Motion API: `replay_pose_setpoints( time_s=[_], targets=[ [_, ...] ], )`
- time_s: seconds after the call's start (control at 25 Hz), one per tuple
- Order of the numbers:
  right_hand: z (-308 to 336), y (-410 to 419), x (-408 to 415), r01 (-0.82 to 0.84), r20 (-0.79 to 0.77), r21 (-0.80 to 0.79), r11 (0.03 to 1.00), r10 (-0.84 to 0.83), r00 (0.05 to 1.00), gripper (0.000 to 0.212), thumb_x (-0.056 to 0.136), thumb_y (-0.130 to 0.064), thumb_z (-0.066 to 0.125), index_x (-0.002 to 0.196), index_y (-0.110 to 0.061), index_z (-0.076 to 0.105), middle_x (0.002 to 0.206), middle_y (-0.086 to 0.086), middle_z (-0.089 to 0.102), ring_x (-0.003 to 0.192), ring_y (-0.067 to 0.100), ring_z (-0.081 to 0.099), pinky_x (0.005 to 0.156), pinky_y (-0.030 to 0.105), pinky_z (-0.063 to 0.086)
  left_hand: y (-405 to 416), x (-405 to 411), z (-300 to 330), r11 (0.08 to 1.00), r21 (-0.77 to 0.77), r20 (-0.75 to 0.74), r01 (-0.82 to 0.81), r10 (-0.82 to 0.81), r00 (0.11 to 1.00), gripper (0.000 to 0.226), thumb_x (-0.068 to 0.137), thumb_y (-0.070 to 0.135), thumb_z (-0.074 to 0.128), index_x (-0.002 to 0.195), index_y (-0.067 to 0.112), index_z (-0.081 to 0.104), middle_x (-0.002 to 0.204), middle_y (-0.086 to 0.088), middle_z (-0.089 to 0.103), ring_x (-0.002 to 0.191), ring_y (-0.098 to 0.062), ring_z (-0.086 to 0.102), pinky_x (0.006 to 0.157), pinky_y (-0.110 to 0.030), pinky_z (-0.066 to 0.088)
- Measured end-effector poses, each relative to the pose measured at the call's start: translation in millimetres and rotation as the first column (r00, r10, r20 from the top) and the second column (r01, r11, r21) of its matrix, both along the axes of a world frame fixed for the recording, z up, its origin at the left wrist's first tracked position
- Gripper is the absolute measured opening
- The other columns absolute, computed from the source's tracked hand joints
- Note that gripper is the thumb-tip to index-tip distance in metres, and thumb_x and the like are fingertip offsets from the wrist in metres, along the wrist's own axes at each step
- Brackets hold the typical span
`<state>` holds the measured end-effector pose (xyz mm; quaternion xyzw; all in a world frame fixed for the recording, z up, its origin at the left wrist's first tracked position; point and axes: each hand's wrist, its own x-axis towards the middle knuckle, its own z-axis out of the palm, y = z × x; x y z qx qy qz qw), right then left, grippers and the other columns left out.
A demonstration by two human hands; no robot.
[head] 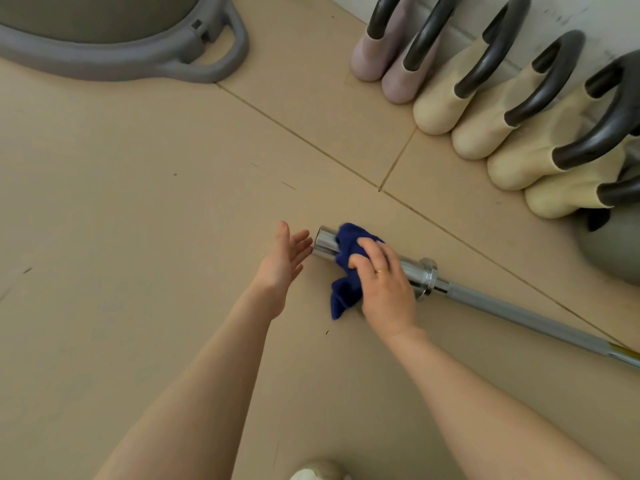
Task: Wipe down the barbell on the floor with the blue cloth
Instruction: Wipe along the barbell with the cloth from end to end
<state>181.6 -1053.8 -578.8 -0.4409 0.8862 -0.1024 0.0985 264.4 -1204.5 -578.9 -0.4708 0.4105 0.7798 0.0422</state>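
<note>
A chrome barbell [526,315] lies on the tan floor, running from mid-frame down to the right edge. Its shiny sleeve end [325,241] points left. A dark blue cloth [346,268] is draped over the sleeve, one corner hanging onto the floor. My right hand [384,282] lies on the cloth, fingers curled over it and the sleeve, a ring on one finger. Just left of the sleeve's end is my left hand [285,261], with straight fingers whose tips are at the end face and nothing held.
A row of pink and cream kettlebells [485,109] with dark handles lines the wall at the upper right. A grey kettlebell [613,247] sits at the right edge. A grey round-based object [166,60] occupies the upper left. A shoe tip [318,472] shows at the bottom.
</note>
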Motion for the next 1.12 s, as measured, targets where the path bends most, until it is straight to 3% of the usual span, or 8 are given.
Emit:
replay_pose_setpoints(
  time_s=[0.12, 0.28, 0.52, 0.68, 0.76, 0.84, 0.96, 1.12],
  targets=[
    [-1, 34, -6, 0.105, -0.038, 0.012, 0.994, -0.104, 0.994, 0.031, 0.077, -0.007, 0.032, 0.104, -0.018, 0.042, 0.134, 0.001, 0.033, 0.118, 0.029, 0.035, 0.090, 0.044, 0.052, 1, -3, 6, 0.996, -0.060, 0.004, 0.065, -0.065, 0.998, 0.065, 0.097, 0.054, 0.009, 0.139, 0.016, 0.040, 0.145, -0.001, 0.044, 0.123, -0.009, 0.045, 0.111, -0.033, 0.027],
    [1, 3, 14, 0.441, 0.089, 0.020, 0.897, -0.441, 0.893, 0.048, 0.075, 0.011, 0.057, 0.118, -0.009, 0.049, 0.147, 0.015, 0.031, 0.132, 0.040, 0.029, 0.100, 0.052, 0.042, -1, -2, 9, 0.999, -0.039, -0.004, 0.035, -0.035, 0.999, 0.065, 0.097, 0.054, 0.011, 0.143, 0.014, 0.034, 0.147, -0.002, 0.042, 0.133, -0.013, 0.041, 0.111, -0.030, 0.029],
    [19, -72, 29, -0.039, 0.200, 0.109, 0.993, 0.017, 0.980, 0.067, 0.086, 0.006, 0.043, 0.145, -0.017, 0.022, 0.158, 0.005, 0.004, 0.143, 0.035, 0.002, 0.118, 0.042, 0.015, 15, 1, 16, 0.998, -0.056, -0.098, -0.028, 0.022, 0.995, 0.047, 0.099, 0.050, 0.012, 0.118, 0.034, 0.052, 0.125, 0.006, 0.056, 0.126, -0.011, 0.047, 0.113, -0.033, 0.032],
    [11, -13, 0, 0.014, 0.042, 0.084, 0.996, -0.018, 0.999, 0.051, 0.074, 0.000, 0.063, 0.123, -0.010, 0.051, 0.143, 0.015, 0.041, 0.129, 0.038, 0.041, 0.102, 0.050, 0.043, 31, 1, 8, 0.989, -0.149, -0.048, -0.007, 0.000, 0.999, 0.047, 0.101, 0.042, 0.023, 0.144, 0.025, 0.030, 0.146, 0.011, 0.036, 0.136, -0.007, 0.032, 0.117, -0.031, 0.020],
    [1, 33, -15, 0.064, -0.107, 0.055, 0.996, -0.058, 0.993, 0.036, 0.075, -0.008, 0.051, 0.111, -0.014, 0.048, 0.134, 0.010, 0.040, 0.120, 0.036, 0.042, 0.092, 0.051, 0.049, 31, -1, 2, 0.942, -0.325, 0.039, 0.087, -0.078, 0.996, 0.042, 0.101, 0.027, 0.035, 0.143, 0.023, 0.037, 0.150, 0.009, 0.034, 0.137, -0.008, 0.032, 0.113, -0.022, 0.021],
    [-2, 47, -19, 0.177, -0.117, 0.040, 0.983, -0.171, 0.978, 0.032, 0.076, -0.009, 0.041, 0.107, -0.014, 0.046, 0.131, 0.009, 0.038, 0.115, 0.035, 0.044, 0.089, 0.047, 0.051, 28, -8, 0, 0.883, -0.452, 0.097, 0.131, -0.098, 0.991, 0.038, 0.098, 0.017, 0.041, 0.136, 0.021, 0.048, 0.136, 0.008, 0.052, 0.123, -0.008, 0.047, 0.100, -0.019, 0.033],
    [-1, 2, -4, 0.388, -0.044, -0.006, 0.922, -0.388, 0.921, 0.026, 0.075, -0.002, 0.055, 0.100, -0.009, 0.056, 0.120, 0.019, 0.058, 0.101, 0.041, 0.059, 0.087, 0.046, 0.052, 24, -20, -1, 0.846, -0.526, 0.152, 0.093, -0.015, 0.988, 0.031, 0.094, 0.014, 0.049, 0.122, 0.019, 0.062, 0.113, 0.003, 0.067, 0.103, -0.011, 0.058, 0.086, -0.021, 0.039],
    [0, -7, -12, 0.050, -0.246, 0.033, 0.998, -0.041, 0.968, 0.025, 0.072, -0.013, 0.054, 0.096, -0.015, 0.061, 0.113, 0.010, 0.065, 0.096, 0.029, 0.066, 0.107, 0.046, 0.028, 17, -29, 0, 0.866, -0.496, 0.185, 0.067, 0.030, 0.982, 0.027, 0.091, 0.011, 0.055, 0.116, 0.014, 0.067, 0.113, -0.004, 0.070, 0.107, -0.019, 0.063, 0.091, -0.026, 0.045]
  ],
)
